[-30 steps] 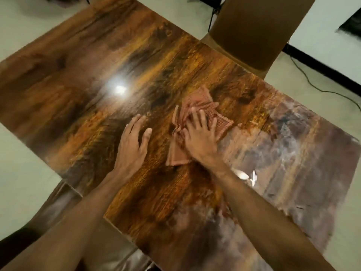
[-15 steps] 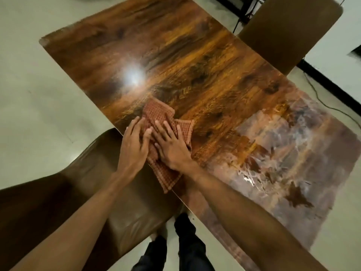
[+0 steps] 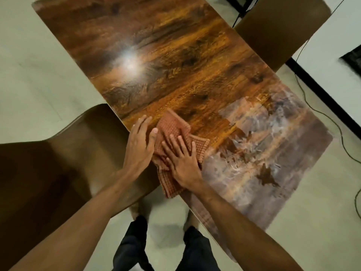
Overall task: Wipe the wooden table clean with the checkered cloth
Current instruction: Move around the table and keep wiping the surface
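Cloth (image 3: 176, 133): on the table (image 3: 175, 61) at its near edge, one end hanging over the edge.
Right hand (image 3: 183, 161): flat on the cloth, fingers (image 3: 174, 142) pointing away.
Left hand (image 3: 139, 142): just left of those fingers, touching the cloth's side.
Near chair (image 3: 64, 153): left of the fingers.
Far chair (image 3: 281, 26): beyond them, across the table.

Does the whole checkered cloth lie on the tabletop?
No, the near corner of the checkered cloth hangs past the wooden table edge, below the right hand.
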A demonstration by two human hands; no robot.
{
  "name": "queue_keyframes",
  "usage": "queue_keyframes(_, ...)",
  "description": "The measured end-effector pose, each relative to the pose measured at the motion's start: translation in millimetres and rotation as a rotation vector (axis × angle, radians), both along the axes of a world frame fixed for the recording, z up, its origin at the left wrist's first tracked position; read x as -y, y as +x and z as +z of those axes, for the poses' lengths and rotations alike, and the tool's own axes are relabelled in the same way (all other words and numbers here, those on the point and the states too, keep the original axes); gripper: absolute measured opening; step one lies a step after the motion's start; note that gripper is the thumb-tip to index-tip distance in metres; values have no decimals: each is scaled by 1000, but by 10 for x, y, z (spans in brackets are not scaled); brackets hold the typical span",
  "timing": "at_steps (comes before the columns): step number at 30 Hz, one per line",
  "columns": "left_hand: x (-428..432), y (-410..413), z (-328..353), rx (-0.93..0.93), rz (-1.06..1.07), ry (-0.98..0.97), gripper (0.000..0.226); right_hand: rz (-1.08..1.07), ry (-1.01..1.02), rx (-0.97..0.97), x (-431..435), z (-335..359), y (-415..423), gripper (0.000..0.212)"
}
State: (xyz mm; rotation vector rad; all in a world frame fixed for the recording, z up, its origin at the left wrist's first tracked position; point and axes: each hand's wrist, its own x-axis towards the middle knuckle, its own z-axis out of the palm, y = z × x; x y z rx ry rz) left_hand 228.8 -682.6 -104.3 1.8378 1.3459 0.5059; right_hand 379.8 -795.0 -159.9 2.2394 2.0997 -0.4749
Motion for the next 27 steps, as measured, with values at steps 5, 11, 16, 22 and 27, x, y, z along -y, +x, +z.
queue_keyframes(5,387,559,-51,-36,-23,24,54,-249,24,14,464,15,1321,56)
queue_keyframes(11,827,1417,-9,-69,8,56,52,-293,22,-55,491,26,1871,58)
queue_keyframes(16,1103,1660,128,-72,128,90,51,358,45,-89,669,-39,1777,59)
queue_keyframes(22,1371,1025,217,-110,470,99,51,296,-12,-86,-257,48,1483,63)
queue_keyframes(27,1692,569,48,-147,611,69,52,584,22,-38,-537,16,794,59)
